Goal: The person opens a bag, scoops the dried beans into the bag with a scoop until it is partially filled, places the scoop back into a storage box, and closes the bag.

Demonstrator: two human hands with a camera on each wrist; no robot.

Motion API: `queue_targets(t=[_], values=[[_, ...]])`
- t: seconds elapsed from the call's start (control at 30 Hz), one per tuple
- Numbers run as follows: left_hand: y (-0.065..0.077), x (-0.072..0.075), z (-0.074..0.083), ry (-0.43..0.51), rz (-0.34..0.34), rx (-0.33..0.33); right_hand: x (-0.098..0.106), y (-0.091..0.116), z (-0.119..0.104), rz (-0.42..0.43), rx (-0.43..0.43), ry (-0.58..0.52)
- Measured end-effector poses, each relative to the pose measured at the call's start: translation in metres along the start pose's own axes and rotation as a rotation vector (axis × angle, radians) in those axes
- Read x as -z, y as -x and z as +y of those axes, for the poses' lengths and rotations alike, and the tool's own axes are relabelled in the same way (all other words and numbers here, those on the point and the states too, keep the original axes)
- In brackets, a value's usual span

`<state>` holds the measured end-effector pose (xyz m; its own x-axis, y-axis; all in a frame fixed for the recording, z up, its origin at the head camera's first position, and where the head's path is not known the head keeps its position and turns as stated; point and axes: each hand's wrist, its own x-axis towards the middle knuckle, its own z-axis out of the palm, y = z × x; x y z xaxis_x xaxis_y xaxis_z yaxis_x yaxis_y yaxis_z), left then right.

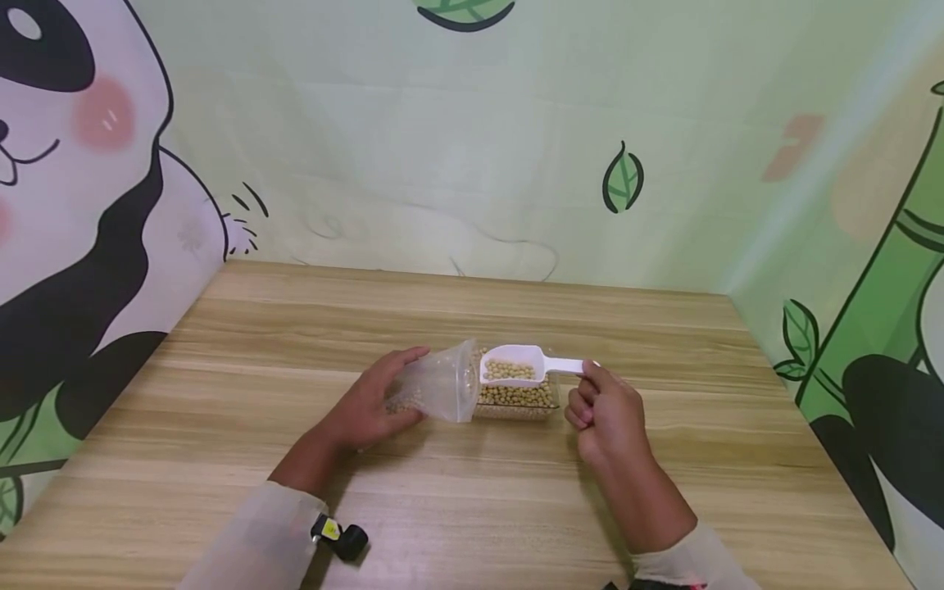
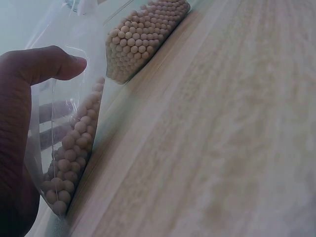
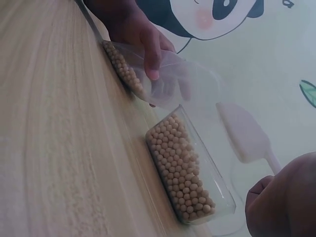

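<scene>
My left hand (image 1: 369, 407) grips a clear plastic bag (image 1: 446, 383) around its sides, thumb and fingers on opposite faces. Soybeans (image 2: 71, 158) lie in the lower end of the bag, which rests tilted along the table with its mouth facing right. Between my right thumb and curled fingers is the handle of a white scoop (image 1: 519, 352); the right hand (image 1: 608, 414) keeps it level. Soybeans fill part of the scoop, which hangs over a clear rectangular box (image 3: 210, 170) close to the bag's mouth. More soybeans (image 3: 173, 163) are heaped inside the box.
The wood-grain table (image 1: 457, 508) meets a pale green wall (image 1: 369, 147) at the back. Panda and bamboo pictures cover the walls on both sides. A small black device (image 1: 342, 537) is strapped at the left sleeve.
</scene>
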<state>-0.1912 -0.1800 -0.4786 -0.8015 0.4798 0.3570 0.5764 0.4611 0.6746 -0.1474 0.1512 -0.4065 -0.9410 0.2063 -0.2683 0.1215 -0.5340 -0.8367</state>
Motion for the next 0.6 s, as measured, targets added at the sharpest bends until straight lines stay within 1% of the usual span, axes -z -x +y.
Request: queue_targets(t=[0.13, 0.23, 0.5, 0.6], values=[[0.0, 0.0, -0.001, 0.0, 0.003, -0.003, -0.004, 0.003, 0.003, -0.023, 0.014, 0.028], [0.0, 0.0, 0.0, 0.001, 0.0, 0.002, -0.006, 0.005, 0.005, -0.03, 0.048, 0.067], [0.0, -0.001, 0.0, -0.003, -0.006, 0.021, -0.013, 0.015, 0.009, -0.031, 0.221, 0.204], [0.0, -0.001, 0.0, -0.004, -0.008, 0.025, -0.013, 0.018, 0.01, -0.04, 0.271, 0.255]])
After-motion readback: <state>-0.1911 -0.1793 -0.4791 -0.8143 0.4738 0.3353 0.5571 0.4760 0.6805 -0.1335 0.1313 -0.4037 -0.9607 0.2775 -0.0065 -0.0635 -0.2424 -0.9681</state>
